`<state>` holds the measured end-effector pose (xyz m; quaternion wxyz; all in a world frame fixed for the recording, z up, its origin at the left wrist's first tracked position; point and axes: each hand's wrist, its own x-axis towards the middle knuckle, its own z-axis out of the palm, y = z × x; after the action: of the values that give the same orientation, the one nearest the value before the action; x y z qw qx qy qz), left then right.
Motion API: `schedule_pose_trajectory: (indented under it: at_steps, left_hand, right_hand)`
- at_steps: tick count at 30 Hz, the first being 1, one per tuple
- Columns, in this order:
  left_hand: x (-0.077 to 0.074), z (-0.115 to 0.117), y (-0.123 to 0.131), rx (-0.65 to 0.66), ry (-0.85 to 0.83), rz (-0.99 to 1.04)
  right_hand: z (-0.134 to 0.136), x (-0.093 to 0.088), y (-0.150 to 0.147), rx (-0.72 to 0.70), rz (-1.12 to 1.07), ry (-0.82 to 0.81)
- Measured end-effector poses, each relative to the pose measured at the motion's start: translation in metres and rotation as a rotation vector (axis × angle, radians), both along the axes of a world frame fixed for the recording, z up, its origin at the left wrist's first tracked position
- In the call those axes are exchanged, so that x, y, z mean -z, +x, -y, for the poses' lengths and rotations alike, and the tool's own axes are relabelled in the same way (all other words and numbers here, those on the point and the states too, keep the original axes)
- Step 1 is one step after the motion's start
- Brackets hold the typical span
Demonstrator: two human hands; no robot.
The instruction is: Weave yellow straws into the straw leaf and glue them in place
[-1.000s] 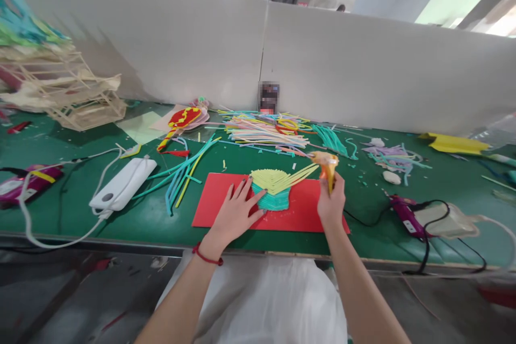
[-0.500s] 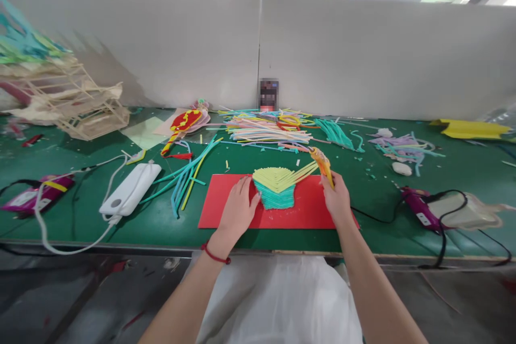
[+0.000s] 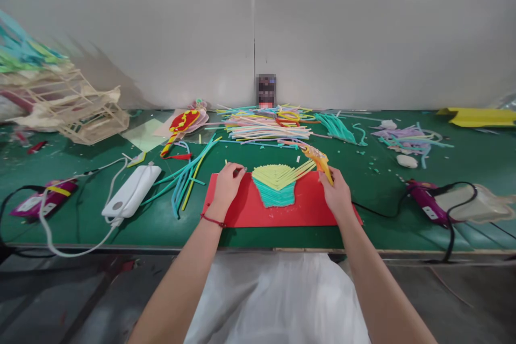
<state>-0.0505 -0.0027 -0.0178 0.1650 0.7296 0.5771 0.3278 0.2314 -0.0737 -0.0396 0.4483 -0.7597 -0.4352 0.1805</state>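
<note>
My right hand (image 3: 335, 189) grips an orange-yellow glue gun (image 3: 316, 159) above the right part of a red board (image 3: 237, 212). A black cord (image 3: 377, 215) runs off to the right from behind that hand. On the board lies a strip picture: a teal pot shape (image 3: 277, 196) under yellow strips (image 3: 278, 176) set in V rows. Several yellow strip ends stick out to the upper right, close to the glue gun. My left hand (image 3: 229, 184) is at the board's upper left, fingers curled in a pinch. Beside its knuckles shows a short yellow piece (image 3: 226, 162); what the fingertips hold is unclear.
A pile of coloured strips (image 3: 268, 133) lies at the back, with a phone (image 3: 266, 90) propped behind it. On the left are teal strips (image 3: 189, 169), a white power strip (image 3: 132, 191) and a stick frame (image 3: 94, 118). Purple power strips (image 3: 431, 204) lie at both sides.
My left hand has left the picture's left edge, moved up and left to the board's far edge, and curled its fingers. My right hand keeps hold of the glue gun.
</note>
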Motion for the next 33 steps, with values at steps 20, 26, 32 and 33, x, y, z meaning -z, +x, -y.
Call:
schedule_pose_trajectory:
  at_steps: [20, 26, 32, 33]
  left_hand:
    - [-0.001, -0.002, -0.002, 0.113, -0.133, 0.415]
    - [-0.002, -0.007, -0.008, -0.025, -0.099, 0.664]
    - [-0.002, -0.007, -0.008, -0.083, -0.099, 0.884]
    - [-0.003, -0.007, -0.008, -0.077, -0.113, 0.924]
  right_hand:
    - [-0.001, 0.004, 0.001, 0.0, -0.047, 0.074]
    - [0.002, -0.007, -0.005, 0.045, -0.101, 0.189]
    - [0.008, -0.019, -0.011, 0.069, -0.109, 0.224]
    - [0.009, -0.02, -0.012, 0.068, -0.105, 0.223]
